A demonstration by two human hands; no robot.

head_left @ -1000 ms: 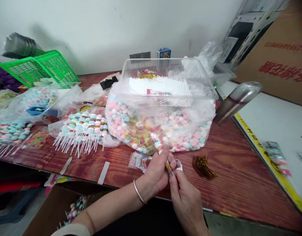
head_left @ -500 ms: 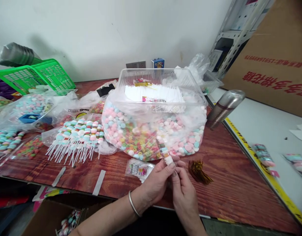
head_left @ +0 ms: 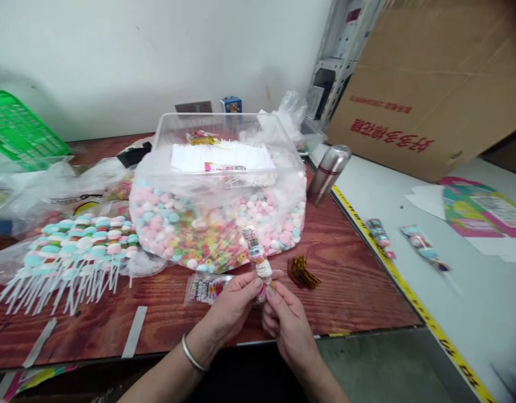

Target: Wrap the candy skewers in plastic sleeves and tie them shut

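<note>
A marshmallow skewer in a printed clear wrapper (head_left: 258,254) stands tilted upward between my two hands. My left hand (head_left: 241,291), with a bangle on the wrist, is closed around its lower part. At the gathered bottom end, the thumb and fingers of my right hand (head_left: 285,313) are pinched together; whether a tie is in them is hidden. Just right of my hands lies a bundle of gold twist ties (head_left: 303,272). Printed clear wrappers (head_left: 203,288) lie on the table, partly behind my left hand.
A big clear bag of marshmallows and gummy rings (head_left: 191,224) sits behind my hands, under a clear plastic tub (head_left: 224,174). Unwrapped marshmallow skewers (head_left: 81,240) are piled left. A steel flask (head_left: 330,173) stands right; wrapped skewers (head_left: 421,243) lie on the white surface.
The view has swung to the right, so everything appears further left. The wrapped skewer now shows its printed side. Both hands remain together at its lower end.
</note>
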